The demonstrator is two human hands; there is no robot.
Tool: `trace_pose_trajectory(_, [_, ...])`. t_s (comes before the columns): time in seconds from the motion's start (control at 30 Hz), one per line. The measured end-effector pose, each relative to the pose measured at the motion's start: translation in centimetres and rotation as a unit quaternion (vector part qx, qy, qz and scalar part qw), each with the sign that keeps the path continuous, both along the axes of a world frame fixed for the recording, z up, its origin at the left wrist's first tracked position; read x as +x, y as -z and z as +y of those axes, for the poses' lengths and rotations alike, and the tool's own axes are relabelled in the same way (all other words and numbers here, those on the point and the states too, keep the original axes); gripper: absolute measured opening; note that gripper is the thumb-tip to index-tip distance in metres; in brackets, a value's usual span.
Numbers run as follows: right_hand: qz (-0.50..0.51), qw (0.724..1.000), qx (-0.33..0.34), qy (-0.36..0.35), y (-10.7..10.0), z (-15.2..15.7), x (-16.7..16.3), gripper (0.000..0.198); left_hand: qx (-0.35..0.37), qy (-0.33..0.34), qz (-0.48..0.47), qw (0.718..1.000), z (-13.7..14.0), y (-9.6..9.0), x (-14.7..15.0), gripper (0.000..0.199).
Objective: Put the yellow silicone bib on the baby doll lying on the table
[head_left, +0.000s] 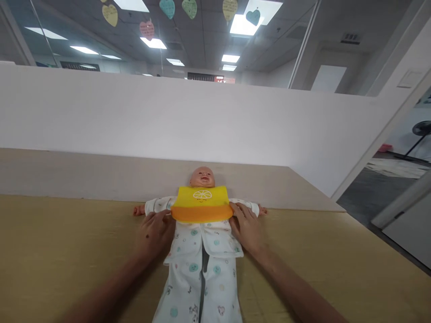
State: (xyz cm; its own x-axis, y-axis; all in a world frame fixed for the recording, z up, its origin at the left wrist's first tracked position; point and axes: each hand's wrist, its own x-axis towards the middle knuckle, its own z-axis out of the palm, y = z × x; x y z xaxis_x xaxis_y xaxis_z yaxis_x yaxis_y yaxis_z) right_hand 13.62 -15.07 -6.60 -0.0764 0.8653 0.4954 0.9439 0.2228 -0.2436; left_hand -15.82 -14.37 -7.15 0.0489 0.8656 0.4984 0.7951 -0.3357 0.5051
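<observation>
A baby doll (203, 177) lies on its back, head away from me, arms stretched out to both sides. It wears a white printed jacket (218, 240) and matching trousers (218, 291); its feet are out of view. Across its chest is a yellow bib (215, 199) with an orange pocket (202, 214) and a white citrus-slice print. At the pocket's left corner, my left hand (156, 233) is closed on the bib's edge. My right hand (247, 226) holds the opposite corner, fingers bent over the doll's sleeve. Both thumbs are partly hidden.
The doll rests on a wood-coloured table (74, 251), its head on a paler strip (101, 175) along the back. Behind stands a white partition (151, 119) with glass above, where paper hearts (147, 30) hang. A doorway opens at right, with a black fan (421, 128) beyond.
</observation>
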Motion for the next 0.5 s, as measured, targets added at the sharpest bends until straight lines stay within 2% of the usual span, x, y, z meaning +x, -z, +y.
trace_pose_trajectory(0.07, [0.052,0.999,-0.007,-0.014,0.9,-1.6,0.3,0.045,-0.058,0.029,-0.002,0.998,-1.3,0.9,-0.7,0.032])
trace_pose_trajectory(0.13, [0.114,0.992,-0.046,-0.030,1.8,-3.6,0.7,0.046,-0.108,0.056,0.013,0.993,-3.2,1.7,-1.2,0.035])
trace_pose_trajectory(0.27, [0.201,0.969,-0.131,-0.051,3.1,-7.0,0.9,0.048,-0.132,0.100,0.050,0.985,-6.6,1.6,-1.3,0.050])
trace_pose_trajectory(0.43, [0.198,0.972,-0.127,-0.016,2.6,-8.0,-1.0,0.052,-0.161,0.016,0.162,0.973,-7.2,0.0,0.4,0.029])
trace_pose_trajectory(0.5, [0.196,0.971,-0.134,0.008,2.2,-7.7,-1.8,0.049,-0.168,0.004,0.190,0.967,-6.9,-0.3,1.0,0.029])
